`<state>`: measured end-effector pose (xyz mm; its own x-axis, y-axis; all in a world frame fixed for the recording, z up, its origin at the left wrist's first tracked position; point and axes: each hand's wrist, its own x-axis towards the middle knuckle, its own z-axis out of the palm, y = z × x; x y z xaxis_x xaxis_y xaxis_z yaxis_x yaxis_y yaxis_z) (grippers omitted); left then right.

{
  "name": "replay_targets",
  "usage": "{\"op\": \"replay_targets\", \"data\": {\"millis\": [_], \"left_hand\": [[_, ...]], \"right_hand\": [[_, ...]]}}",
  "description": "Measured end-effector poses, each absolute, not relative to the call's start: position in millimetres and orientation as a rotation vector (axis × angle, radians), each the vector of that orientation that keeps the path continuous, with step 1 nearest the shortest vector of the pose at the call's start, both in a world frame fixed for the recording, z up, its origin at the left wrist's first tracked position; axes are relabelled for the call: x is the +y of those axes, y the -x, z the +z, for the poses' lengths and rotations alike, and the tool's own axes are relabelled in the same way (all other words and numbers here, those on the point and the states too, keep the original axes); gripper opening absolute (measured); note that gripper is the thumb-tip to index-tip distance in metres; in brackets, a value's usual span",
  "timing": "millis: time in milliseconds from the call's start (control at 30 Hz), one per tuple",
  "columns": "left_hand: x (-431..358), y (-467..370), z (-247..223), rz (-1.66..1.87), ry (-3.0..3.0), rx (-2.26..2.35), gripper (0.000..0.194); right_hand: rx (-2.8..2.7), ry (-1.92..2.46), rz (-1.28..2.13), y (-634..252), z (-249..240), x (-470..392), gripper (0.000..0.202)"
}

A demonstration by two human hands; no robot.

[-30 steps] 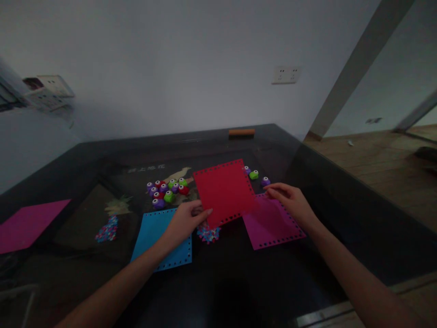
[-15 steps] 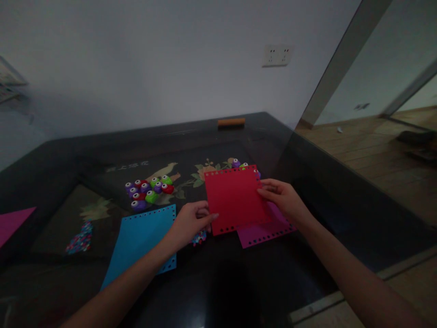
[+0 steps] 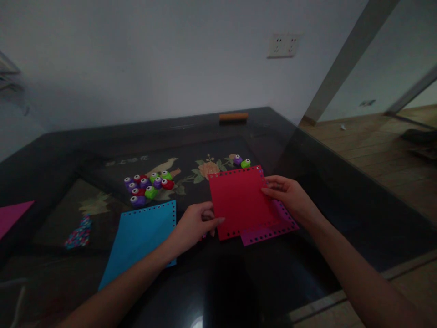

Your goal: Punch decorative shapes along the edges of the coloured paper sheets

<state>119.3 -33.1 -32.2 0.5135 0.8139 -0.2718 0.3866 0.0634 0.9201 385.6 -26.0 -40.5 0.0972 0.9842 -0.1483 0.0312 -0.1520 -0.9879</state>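
Observation:
A red sheet point(image 3: 243, 200) with punched holes along its edges is held between both hands above the dark table. My left hand point(image 3: 197, 224) pinches its lower left edge, thumb on top. At the right edge, my right hand point(image 3: 287, 193) grips it between thumb and fingers. Partly beneath it lies a magenta punched sheet point(image 3: 269, 233), its upper left covered. Left of my left hand rests a blue punched sheet point(image 3: 145, 232), overlapped by my forearm. Small colourful bits beside the left fingers are mostly hidden.
Several googly-eyed beads point(image 3: 150, 184) in purple, red and green cluster behind the blue sheet. More googly-eyed beads point(image 3: 241, 161) sit behind the red sheet. A pile of tiny beads point(image 3: 80, 233) and another pink sheet point(image 3: 13, 217) lie left. An orange-brown cylinder point(image 3: 233, 117) rests near the wall.
The red sheet has shifted slightly right and toward me with both hands, covering more of the magenta sheet. The small bits by my left hand are now mostly hidden.

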Motion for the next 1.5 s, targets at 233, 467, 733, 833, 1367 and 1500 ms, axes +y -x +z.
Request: {"op": "replay_targets", "data": {"millis": [233, 467, 733, 833, 1367, 1500], "left_hand": [[-36.8, -123.3, -29.4, 0.417, -1.582, 1.045, 0.03], [-36.2, -123.2, -29.8, 0.563, -1.82, 1.162, 0.019], [-47.6, -130.4, -48.0, 0.611, -2.512, 1.077, 0.016], [-56.1, -136.0, -53.5, 0.637, -2.715, 0.997, 0.017], [-70.0, -141.9, -62.3, 0.692, -2.831, 0.887, 0.021], [-71.4, -143.3, -64.1, 0.648, -2.848, 0.887, 0.028]], "right_hand": [[-1.058, 1.393, 1.282, -385.9, -39.5, -26.1, 0.033], [-0.97, 1.455, 1.248, -408.4, -31.9, -25.0, 0.044], [-1.017, 1.514, 1.26, -431.6, -22.7, -26.9, 0.043], [-1.084, 1.522, 1.316, -433.3, -24.0, -26.5, 0.036], [-1.154, 1.649, 1.379, -426.8, -33.9, -23.4, 0.025], [-1.196, 1.65, 1.383, -425.9, -35.6, -22.6, 0.023]]}}
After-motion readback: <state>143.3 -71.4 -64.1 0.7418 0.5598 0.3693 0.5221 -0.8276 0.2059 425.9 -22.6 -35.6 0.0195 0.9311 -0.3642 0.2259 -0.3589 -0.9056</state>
